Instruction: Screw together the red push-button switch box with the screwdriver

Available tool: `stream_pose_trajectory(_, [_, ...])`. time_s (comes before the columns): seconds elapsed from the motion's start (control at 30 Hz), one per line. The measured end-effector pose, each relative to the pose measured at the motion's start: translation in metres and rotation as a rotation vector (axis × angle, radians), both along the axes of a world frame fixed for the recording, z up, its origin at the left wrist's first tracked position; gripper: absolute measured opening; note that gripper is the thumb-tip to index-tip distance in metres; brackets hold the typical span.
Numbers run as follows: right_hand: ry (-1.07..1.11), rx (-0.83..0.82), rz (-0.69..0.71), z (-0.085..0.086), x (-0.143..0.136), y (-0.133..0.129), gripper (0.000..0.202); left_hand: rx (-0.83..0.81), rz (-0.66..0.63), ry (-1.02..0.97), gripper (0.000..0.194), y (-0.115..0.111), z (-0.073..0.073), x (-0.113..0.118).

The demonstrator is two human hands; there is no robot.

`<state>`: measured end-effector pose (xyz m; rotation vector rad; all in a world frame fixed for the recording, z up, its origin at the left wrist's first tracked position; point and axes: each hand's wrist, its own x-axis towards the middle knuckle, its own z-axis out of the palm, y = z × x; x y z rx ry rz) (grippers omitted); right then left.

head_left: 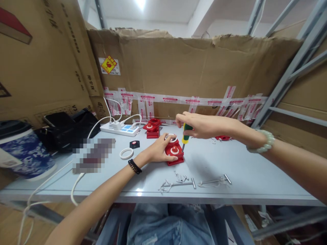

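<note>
My left hand (162, 148) steadies a red plastic housing (176, 160) on the table, fingers at its far left side and thumb along its near face. On its top are a red domed knob (174, 149) in a white ring and, farther back, a larger white ring, partly covered by my fingers. My right hand (190, 123) grips a screwdriver (185, 139) with a green and yellow handle from above. The screwdriver stands nearly upright, its tip at the housing's right edge; whether it sits in a screw is too small to tell. Several loose screws (181, 178) lie nearer me.
Two T-shaped metal rods (182, 184) lie near the front edge. Left are a loose white ring (126, 158), a black part (134, 144) and a power strip (108, 128) with cables. Behind stands another red assembly (152, 129); a red piece (222, 137) lies right. A cup (30, 153) stands far left.
</note>
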<state>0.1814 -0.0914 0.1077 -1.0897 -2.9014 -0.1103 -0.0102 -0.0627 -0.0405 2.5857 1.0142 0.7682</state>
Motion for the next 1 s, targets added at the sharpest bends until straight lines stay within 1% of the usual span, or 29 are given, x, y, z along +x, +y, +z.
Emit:
stream_pose_trajectory(0.07, [-0.008, -0.019, 0.012, 0.0, -0.003, -0.005, 0.018, 0.002, -0.002, 0.003, 0.079, 0.0, 0.0, 0.0])
stream_pose_trajectory(0.1, [-0.01, 0.012, -0.023, -0.001, -0.005, -0.007, 0.016, 0.005, -0.002, 0.004, 0.079, 0.0, 0.0, 0.0])
stream_pose_trajectory(0.17, [-0.027, 0.132, -0.176, -0.004, -0.008, -0.008, 0.013, 0.011, 0.001, 0.009, 0.079, 0.001, -0.001, 0.0])
stream_pose_trajectory(0.23, [-0.039, 0.244, -0.346, -0.008, -0.009, -0.005, 0.016, 0.017, 0.003, 0.013, 0.079, 0.002, -0.003, 0.0])
stream_pose_trajectory(0.27, [-0.026, 0.263, -0.381, -0.008, -0.009, -0.003, 0.017, 0.02, 0.004, 0.014, 0.079, 0.002, -0.003, 0.0])
stream_pose_trajectory(0.3, [-0.006, 0.25, -0.364, -0.008, -0.007, -0.001, 0.015, 0.021, 0.004, 0.015, 0.079, 0.002, -0.003, 0.0])
stream_pose_trajectory(0.37, [0.03, 0.149, -0.218, -0.006, -0.003, 0.001, 0.01, 0.018, 0.003, 0.016, 0.08, 0.002, -0.002, 0.0])
stream_pose_trajectory(0.43, [0.03, 0.032, -0.081, -0.003, 0.0, 0.0, 0.017, 0.013, 0.002, 0.014, 0.08, 0.001, -0.002, 0.0])
stream_pose_trajectory(0.47, [0.022, -0.003, -0.055, -0.002, 0.001, -0.001, 0.021, 0.012, 0.003, 0.012, 0.079, 0.001, -0.001, 0.0])
stream_pose_trajectory(0.53, [0.0, 0.011, -0.097, -0.002, 0.0, -0.003, 0.018, 0.012, 0.007, 0.013, 0.079, 0.001, -0.001, 0.0])
stream_pose_trajectory(0.6, [-0.01, 0.12, -0.212, -0.005, -0.001, -0.004, 0.012, 0.018, 0.009, 0.018, 0.079, 0.001, -0.002, 0.0])
stream_pose_trajectory(0.67, [0.012, 0.213, -0.313, -0.008, -0.002, -0.002, 0.018, 0.023, 0.009, 0.022, 0.079, 0.002, -0.003, 0.0])
stream_pose_trajectory(0.7, [0.035, 0.218, -0.323, -0.009, -0.002, -0.001, 0.017, 0.024, 0.008, 0.022, 0.08, 0.003, -0.003, 0.0])
stream_pose_trajectory(0.73, [0.061, 0.195, -0.298, -0.008, -0.002, 0.0, 0.013, 0.024, 0.009, 0.02, 0.081, 0.003, -0.003, 0.0])
stream_pose_trajectory(0.77, [0.076, 0.15, -0.244, -0.007, -0.002, 0.0, 0.01, 0.023, 0.008, 0.017, 0.081, 0.003, -0.004, 0.0])
stream_pose_trajectory(0.8, [0.08, 0.096, -0.177, -0.005, -0.002, 0.0, 0.013, 0.022, 0.007, 0.014, 0.082, 0.004, -0.004, 0.0])
stream_pose_trajectory(0.87, [0.055, 0.012, -0.072, -0.001, -0.003, -0.002, 0.028, 0.02, 0.002, 0.002, 0.082, 0.004, -0.005, -0.001])
stream_pose_trajectory(0.9, [0.038, -0.008, -0.053, 0.0, -0.004, -0.003, 0.032, 0.018, -0.002, -0.003, 0.082, 0.004, -0.005, -0.001])
stream_pose_trajectory(0.93, [0.024, -0.012, -0.056, 0.001, -0.005, -0.004, 0.032, 0.015, -0.004, -0.008, 0.082, 0.004, -0.004, -0.001])
stream_pose_trajectory(1.0, [0.009, 0.041, -0.124, -0.001, -0.007, -0.005, 0.021, 0.008, -0.004, -0.012, 0.081, 0.003, -0.004, -0.001])
